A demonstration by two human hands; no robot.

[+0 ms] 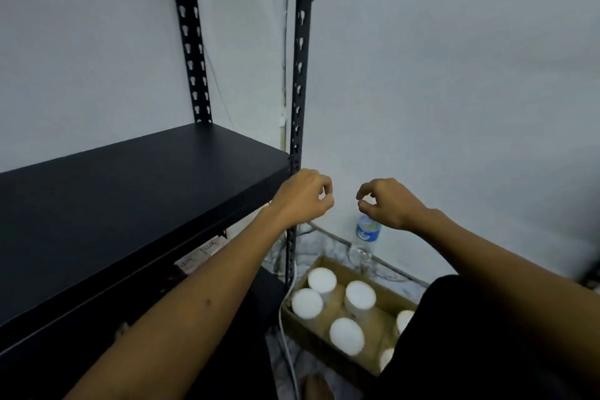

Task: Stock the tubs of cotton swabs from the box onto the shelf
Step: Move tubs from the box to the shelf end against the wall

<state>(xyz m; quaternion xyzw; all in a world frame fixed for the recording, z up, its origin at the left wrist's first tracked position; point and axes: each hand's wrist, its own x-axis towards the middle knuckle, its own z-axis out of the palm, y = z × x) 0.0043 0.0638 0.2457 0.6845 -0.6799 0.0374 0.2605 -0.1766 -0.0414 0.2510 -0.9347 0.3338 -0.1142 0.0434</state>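
Observation:
Several white-lidded tubs of cotton swabs (359,297) stand in an open cardboard box (386,297) on the floor at the lower right. The black shelf board (130,191) stretches across the left at chest height, with nothing on it. My left hand (303,196) hovers in the air just past the shelf's right front corner, fingers loosely curled, holding nothing. My right hand (388,203) hangs beside it, a short gap apart, fingers also loosely curled and holding nothing. Both hands are well above the box.
A black slotted upright (300,75) rises at the shelf's corner, with a second post (191,36) behind. A plastic water bottle (365,239) stands on the floor behind the box. A white cable (287,318) runs down beside the box. Pale walls close in behind.

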